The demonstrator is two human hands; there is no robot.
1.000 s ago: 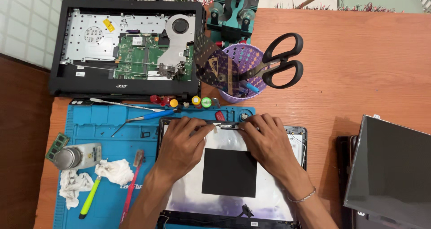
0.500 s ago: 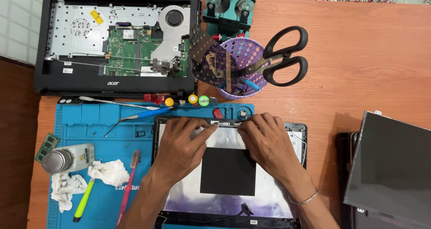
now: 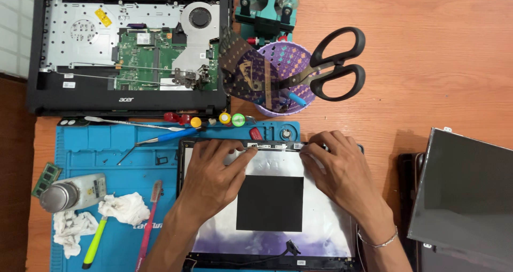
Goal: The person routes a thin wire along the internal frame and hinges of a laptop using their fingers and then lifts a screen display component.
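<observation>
Bright, even light falls from overhead; shadows under the scissors (image 3: 334, 64) are soft and short. Everything stays sharp, with slight stretching toward the edges.

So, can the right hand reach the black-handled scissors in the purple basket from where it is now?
Probably yes. The right hand rests on the laptop lid's top edge, and the black-handled scissors stand in the purple basket just beyond it, handles toward that side, with only bare wooden table between.

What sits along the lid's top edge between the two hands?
In the head view, a narrow dark strip with small pale components spans the black laptop lid edge between the left hand and right hand.
</observation>
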